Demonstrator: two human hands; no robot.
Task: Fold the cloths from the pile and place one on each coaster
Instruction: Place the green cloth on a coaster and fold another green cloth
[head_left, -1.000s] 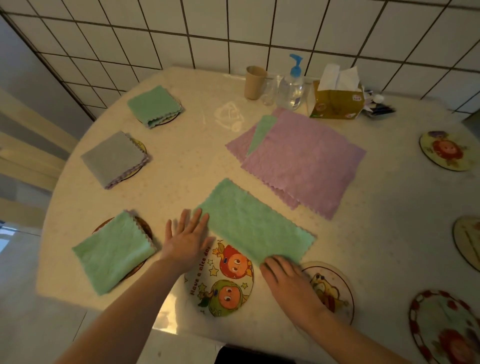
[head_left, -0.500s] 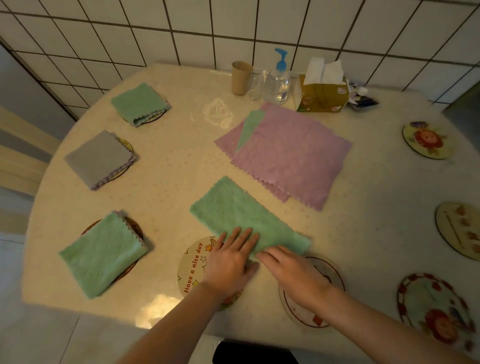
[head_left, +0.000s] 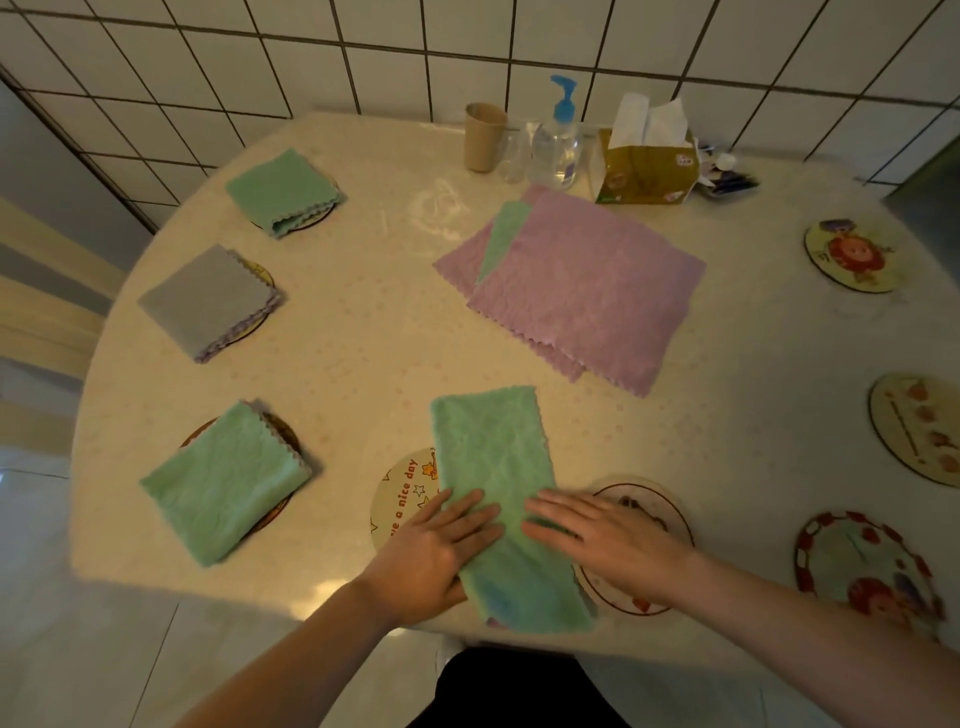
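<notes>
Your fingers (head_left: 470, 512) lie straight and flat, both hands pressing down and gripping nothing. Your left hand (head_left: 434, 553) rests on the left long edge of the green fleecy cloth folded into a long strip (head_left: 498, 483), and your right hand (head_left: 605, 538) presses its right edge. The strip lies at the near edge of the bench (head_left: 363, 353), running away from you, one end overhanging that edge slightly. It sits between the round cartoon coaster printed with "nice day" (head_left: 402, 493), which it partly covers, and the round coaster with a dark ring (head_left: 644, 512) under your right hand.

You appear to be midway through folding this cloth: the first fold looks done, and the strip still needs halving into a square. That likely means lifting one short end, laying it onto the other with the edges matched, then setting the square on a free coaster just beside it.

Count what you have. Three folded cloths already sit on coasters along the left edge: a green one (head_left: 283, 189) farthest from you, a grey one (head_left: 208, 301) in the middle, a green one (head_left: 223, 480) nearest you. The pile of flat lilac cloths (head_left: 587, 280) near the far edge shows at least two lilac layers and a green one (head_left: 504, 236) between them. Five coasters stand bare or nearly so: the two at your hands and three along the right edge.
</notes>
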